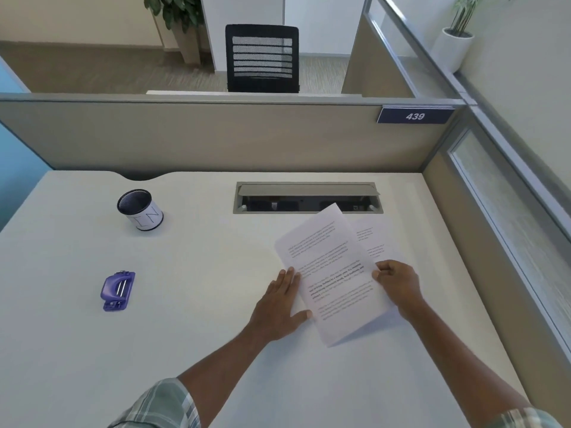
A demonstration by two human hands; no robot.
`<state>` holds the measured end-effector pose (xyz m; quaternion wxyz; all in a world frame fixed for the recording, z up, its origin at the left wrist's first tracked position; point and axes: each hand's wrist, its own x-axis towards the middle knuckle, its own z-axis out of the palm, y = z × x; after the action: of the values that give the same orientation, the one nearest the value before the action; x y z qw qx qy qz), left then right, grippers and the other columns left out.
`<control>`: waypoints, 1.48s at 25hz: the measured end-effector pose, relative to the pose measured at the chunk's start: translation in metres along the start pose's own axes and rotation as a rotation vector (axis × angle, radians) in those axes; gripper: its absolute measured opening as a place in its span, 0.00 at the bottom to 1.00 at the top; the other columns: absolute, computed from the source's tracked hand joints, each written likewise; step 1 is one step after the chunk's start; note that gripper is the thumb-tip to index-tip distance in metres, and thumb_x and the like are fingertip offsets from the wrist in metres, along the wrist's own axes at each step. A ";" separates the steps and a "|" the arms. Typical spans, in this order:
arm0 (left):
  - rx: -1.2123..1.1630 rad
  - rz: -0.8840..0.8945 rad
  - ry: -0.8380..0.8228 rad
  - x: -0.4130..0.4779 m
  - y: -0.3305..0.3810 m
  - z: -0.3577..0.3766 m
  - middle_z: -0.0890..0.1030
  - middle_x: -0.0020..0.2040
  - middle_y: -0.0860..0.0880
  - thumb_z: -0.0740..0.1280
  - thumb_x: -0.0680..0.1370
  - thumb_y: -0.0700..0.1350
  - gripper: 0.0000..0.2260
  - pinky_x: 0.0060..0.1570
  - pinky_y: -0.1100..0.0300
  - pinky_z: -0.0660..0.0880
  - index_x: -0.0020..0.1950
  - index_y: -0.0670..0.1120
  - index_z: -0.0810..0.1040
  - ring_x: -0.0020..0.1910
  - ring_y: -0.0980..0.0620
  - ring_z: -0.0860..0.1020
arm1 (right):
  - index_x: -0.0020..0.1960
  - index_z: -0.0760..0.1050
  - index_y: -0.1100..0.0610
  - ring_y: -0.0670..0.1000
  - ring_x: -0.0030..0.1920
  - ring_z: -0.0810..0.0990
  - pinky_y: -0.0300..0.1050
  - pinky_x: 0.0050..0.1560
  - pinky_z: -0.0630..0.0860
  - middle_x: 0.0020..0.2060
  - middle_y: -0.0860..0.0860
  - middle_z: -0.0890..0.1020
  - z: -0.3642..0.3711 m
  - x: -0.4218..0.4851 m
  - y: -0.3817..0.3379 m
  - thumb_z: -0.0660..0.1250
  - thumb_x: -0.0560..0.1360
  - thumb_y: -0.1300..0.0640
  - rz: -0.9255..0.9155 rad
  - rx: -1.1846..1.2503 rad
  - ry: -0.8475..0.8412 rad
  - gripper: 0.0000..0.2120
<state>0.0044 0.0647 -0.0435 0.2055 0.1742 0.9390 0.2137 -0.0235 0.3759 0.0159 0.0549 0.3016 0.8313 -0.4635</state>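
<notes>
A printed sheet of paper (330, 273) lies tilted on the white desk (191, 335), right of centre. My right hand (400, 284) pinches its right edge with curled fingers and thumb. My left hand (279, 304) lies flat with straight fingers against the sheet's left edge. A second printed sheet (372, 239) peeks out from under the first, at its upper right. Both forearms reach in from the bottom of the head view.
A purple hole punch (118, 291) sits at the desk's left. A black mesh cup (139, 209) with a white label stands behind it. An open cable tray (307, 197) is set into the desk's back. Beige partitions (216, 137) close off the back and right.
</notes>
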 end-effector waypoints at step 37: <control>0.140 0.179 0.011 0.035 0.047 0.032 0.50 0.92 0.51 0.58 0.87 0.64 0.32 0.89 0.45 0.44 0.89 0.54 0.60 0.91 0.48 0.48 | 0.52 0.84 0.56 0.54 0.44 0.87 0.42 0.37 0.78 0.51 0.56 0.89 -0.038 0.054 0.028 0.82 0.73 0.61 0.059 -0.097 -0.164 0.11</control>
<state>0.0002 0.1298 -0.0590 0.1679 0.2702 0.9334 0.1662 -0.0451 0.4419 -0.0033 0.1511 0.2840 0.8363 -0.4440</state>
